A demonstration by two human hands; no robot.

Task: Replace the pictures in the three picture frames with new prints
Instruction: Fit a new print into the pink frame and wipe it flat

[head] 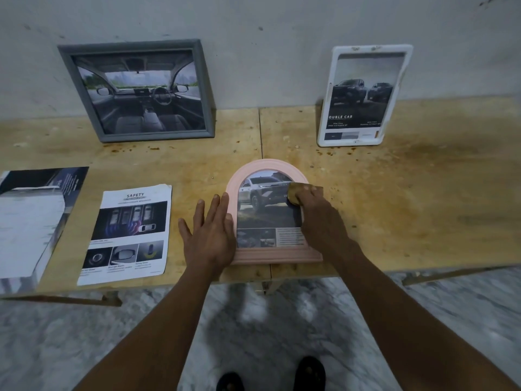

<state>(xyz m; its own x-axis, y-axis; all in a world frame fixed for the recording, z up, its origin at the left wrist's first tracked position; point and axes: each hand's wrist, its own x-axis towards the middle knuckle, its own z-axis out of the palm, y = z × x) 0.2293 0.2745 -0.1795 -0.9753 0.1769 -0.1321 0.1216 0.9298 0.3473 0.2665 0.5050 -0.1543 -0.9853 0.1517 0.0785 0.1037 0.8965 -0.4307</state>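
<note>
Pink arched frame (269, 256) flat; two frames (135, 90) (363, 94) propped.

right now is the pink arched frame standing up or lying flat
Lying flat. The pink arched frame rests face up on the table, left hand on its edge; the grey frame leans upright against the wall.

Both bare forearms reach forward and slightly inward from the bottom of the view. The left hand (210, 232) lies palm down, flat, fingers straight and close together, thumb spread out to the left; its fingertips point away from the body and the little-finger edge sits against the pink frame (282, 256). The right hand (315, 210) is also palm down, wrist bent a little, its fingers curled over a brown cloth (298, 190) and pressing it onto the frame's front. The right forearm crosses the frame's lower right corner. Two dark-shod feet show at the bottom edge, between the arms.
</note>
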